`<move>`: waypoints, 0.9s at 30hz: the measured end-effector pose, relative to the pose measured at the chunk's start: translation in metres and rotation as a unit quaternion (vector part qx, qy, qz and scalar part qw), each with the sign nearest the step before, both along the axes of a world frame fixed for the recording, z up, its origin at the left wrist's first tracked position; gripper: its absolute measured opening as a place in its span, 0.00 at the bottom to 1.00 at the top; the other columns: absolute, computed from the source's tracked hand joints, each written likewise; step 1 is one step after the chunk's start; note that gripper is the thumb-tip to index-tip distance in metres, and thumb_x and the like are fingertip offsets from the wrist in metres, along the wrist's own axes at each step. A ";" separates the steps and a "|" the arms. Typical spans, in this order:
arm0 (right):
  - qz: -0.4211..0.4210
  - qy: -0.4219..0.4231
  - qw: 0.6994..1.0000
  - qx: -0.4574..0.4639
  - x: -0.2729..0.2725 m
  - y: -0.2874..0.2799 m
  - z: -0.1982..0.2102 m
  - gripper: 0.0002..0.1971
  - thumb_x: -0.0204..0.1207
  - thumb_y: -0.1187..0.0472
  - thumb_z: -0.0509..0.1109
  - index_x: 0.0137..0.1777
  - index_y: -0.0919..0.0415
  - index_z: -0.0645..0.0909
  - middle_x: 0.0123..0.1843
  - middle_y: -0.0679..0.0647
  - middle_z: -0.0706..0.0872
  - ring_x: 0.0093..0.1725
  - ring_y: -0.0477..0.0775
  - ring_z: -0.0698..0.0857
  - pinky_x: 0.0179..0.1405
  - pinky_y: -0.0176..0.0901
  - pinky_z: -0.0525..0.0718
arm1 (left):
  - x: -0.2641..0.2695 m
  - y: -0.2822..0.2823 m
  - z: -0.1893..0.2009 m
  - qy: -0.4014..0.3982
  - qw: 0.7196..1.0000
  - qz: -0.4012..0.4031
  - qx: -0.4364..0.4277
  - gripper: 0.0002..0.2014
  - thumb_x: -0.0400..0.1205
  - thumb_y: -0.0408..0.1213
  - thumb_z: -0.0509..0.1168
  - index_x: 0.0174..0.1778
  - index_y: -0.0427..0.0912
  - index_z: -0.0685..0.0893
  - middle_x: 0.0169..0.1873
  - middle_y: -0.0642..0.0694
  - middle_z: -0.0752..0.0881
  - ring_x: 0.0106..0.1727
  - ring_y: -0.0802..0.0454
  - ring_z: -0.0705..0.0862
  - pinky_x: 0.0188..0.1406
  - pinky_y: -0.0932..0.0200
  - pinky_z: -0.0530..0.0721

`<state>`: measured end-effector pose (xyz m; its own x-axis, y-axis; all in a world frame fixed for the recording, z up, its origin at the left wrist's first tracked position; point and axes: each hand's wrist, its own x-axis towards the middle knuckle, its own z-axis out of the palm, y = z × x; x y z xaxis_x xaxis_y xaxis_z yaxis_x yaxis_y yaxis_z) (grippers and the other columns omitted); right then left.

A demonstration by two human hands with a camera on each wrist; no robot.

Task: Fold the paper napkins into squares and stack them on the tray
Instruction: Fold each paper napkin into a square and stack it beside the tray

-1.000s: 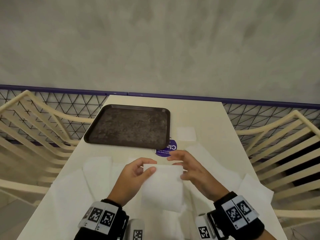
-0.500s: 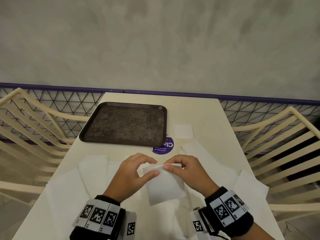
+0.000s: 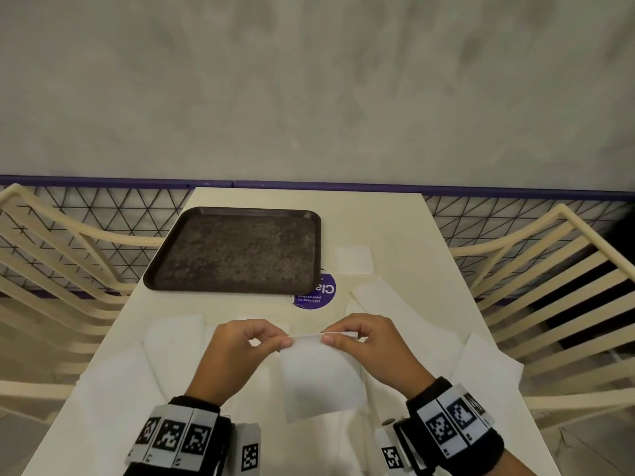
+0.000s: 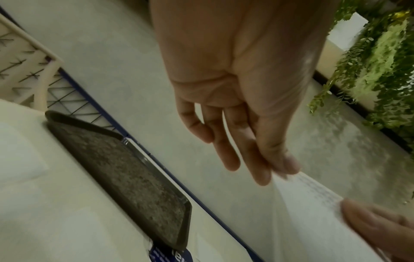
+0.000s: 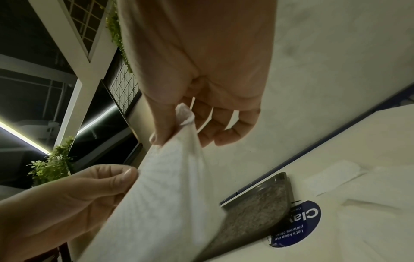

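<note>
Head view: left hand (image 3: 237,352) and right hand (image 3: 371,345), each grip pinching the folded napkin's (image 3: 319,376) top edge, knuckles up.

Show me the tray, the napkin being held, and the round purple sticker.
tray (image 3: 237,250), head view, its speckled floor.
held napkin (image 3: 321,379), head view, middle of its hanging sheet.
purple sticker (image 3: 318,295), head view, its printed face.
</note>
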<state>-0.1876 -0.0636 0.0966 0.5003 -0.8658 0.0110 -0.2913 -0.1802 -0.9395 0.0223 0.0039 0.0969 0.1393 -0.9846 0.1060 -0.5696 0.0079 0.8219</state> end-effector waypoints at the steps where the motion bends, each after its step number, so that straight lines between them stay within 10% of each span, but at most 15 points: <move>1: -0.003 -0.001 1.000 0.000 -0.001 0.000 0.000 0.03 0.71 0.59 0.77 0.39 0.50 0.90 0.37 0.36 0.89 0.42 0.34 0.84 0.42 0.26 0.77 | 0.001 0.000 0.001 -0.009 1.000 0.003 -0.003 0.07 0.71 0.40 0.75 0.30 0.57 0.86 0.32 0.63 0.88 0.41 0.63 0.84 0.42 0.78 0.75; 7: 0.015 0.000 1.000 -0.013 0.001 0.000 -0.001 0.03 0.69 0.59 0.78 0.42 0.54 0.91 0.37 0.42 0.89 0.41 0.36 0.83 0.42 0.25 0.75 | -0.019 -0.006 0.004 -0.030 0.995 -0.093 -0.019 0.18 0.68 0.64 0.66 0.44 0.57 0.87 0.39 0.71 0.85 0.47 0.66 0.82 0.43 0.79 0.75; 14: 0.040 -0.007 0.998 0.037 -0.011 -0.012 -0.005 0.07 0.77 0.63 0.70 0.44 0.53 0.90 0.35 0.40 0.89 0.36 0.37 0.83 0.43 0.26 0.77 | -0.016 -0.015 -0.009 -0.005 0.999 -0.047 0.011 0.06 0.75 0.36 0.72 0.37 0.53 0.90 0.32 0.77 0.84 0.45 0.68 0.83 0.42 0.78 0.77; 22: 0.048 0.012 0.994 0.093 -0.009 -0.021 -0.035 0.20 0.76 0.58 0.72 0.23 0.50 0.72 0.24 0.41 0.70 0.27 0.40 0.68 0.30 0.33 0.67 | -0.019 -0.032 -0.020 0.101 0.993 0.043 0.034 0.05 0.76 0.37 0.71 0.36 0.49 0.89 0.37 0.63 0.89 0.43 0.63 0.84 0.40 0.75 0.79; 27: -0.083 0.038 0.990 0.108 -0.016 -0.067 -0.052 0.22 0.78 0.60 0.70 0.24 0.53 0.66 0.22 0.41 0.66 0.26 0.42 0.68 0.27 0.34 0.74 | -0.013 -0.035 -0.050 0.027 0.988 0.135 0.065 0.06 0.78 0.38 0.68 0.37 0.53 0.84 0.37 0.57 0.87 0.37 0.60 0.82 0.34 0.76 0.76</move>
